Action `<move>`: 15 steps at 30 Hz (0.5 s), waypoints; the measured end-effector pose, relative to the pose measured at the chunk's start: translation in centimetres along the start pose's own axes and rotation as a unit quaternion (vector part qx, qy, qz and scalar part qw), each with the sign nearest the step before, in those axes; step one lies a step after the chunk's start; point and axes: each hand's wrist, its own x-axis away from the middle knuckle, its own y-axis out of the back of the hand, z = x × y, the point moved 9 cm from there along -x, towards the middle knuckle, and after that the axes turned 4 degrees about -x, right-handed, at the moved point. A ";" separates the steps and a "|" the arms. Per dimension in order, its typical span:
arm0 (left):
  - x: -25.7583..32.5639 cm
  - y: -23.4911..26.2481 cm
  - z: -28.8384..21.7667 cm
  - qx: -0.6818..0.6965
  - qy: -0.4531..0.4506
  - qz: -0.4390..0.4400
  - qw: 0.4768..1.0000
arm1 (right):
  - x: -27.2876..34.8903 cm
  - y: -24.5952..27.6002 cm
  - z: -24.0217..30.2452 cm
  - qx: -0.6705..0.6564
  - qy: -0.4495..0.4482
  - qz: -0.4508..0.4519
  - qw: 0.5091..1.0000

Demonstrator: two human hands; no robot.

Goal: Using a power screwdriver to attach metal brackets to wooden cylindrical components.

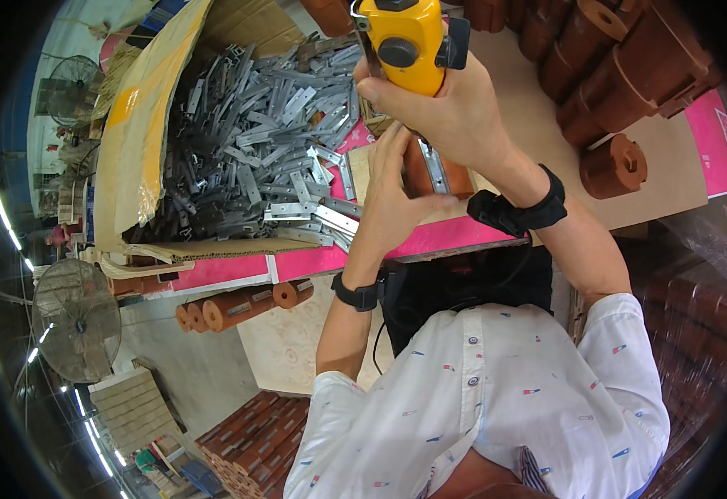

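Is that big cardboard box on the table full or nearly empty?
Well filled: the cardboard box lies open toward the person, and grey metal brackets are heaped inside and spill out onto the pink tabletop.

Right hand (455, 112): grips a yellow power tool (403, 37), tip down on a metal bracket (435, 166).
Left hand (392, 191): steadies the brown wooden block (461, 179) under that bracket.
Left of hands: heap of grey metal brackets (255, 141) in a cardboard box (130, 150).
Upper right: stacked brown wooden pieces (613, 58).
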 end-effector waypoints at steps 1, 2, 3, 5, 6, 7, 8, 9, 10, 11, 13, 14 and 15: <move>0.1 -0.6 -0.5 -0.016 -0.023 0.035 0.999 | 0.0 0.0 0.1 -0.016 -0.002 0.000 1.000; 0.1 -0.6 -0.3 -0.015 -0.021 0.034 0.999 | 0.0 -0.2 0.1 -0.035 -0.003 0.002 0.999; 0.0 -0.9 0.0 -0.016 -0.012 0.043 0.999 | 0.0 -0.3 0.1 -0.036 -0.004 0.004 0.999; 0.0 -1.2 0.5 -0.015 -0.003 0.053 0.998 | 0.1 -0.1 0.0 -0.026 -0.004 0.002 1.000; 0.0 -1.3 0.9 -0.005 0.016 0.059 0.998 | 0.1 0.0 0.2 -0.026 -0.004 0.002 1.000; 0.0 -1.4 1.3 0.005 0.035 0.066 0.997 | 0.1 -0.1 0.6 -0.022 -0.013 0.014 1.000; 0.0 -1.5 1.4 0.006 0.035 0.067 0.997 | 0.2 -0.2 0.6 -0.017 -0.022 0.026 0.999; 0.0 -1.6 1.4 0.009 0.030 0.067 0.997 | 0.3 -0.1 0.4 -0.016 -0.024 0.025 0.999; 0.0 -1.6 1.4 0.011 0.026 0.067 0.997 | 0.2 0.0 0.1 -0.003 -0.024 0.017 1.000; 0.0 -1.6 1.4 0.011 0.026 0.066 0.997 | 0.2 0.2 -0.1 0.008 -0.024 0.010 1.000; 0.0 -1.6 1.4 0.015 0.028 0.068 0.997 | 0.4 0.3 -0.2 -0.004 -0.044 0.009 0.999; 0.0 -1.6 1.5 0.014 0.027 0.067 0.997 | 0.5 0.3 -0.5 -0.016 -0.064 0.007 0.998; 0.0 -1.6 1.4 0.010 0.019 0.063 0.998 | 0.5 0.2 -0.8 -0.017 -0.063 0.008 0.998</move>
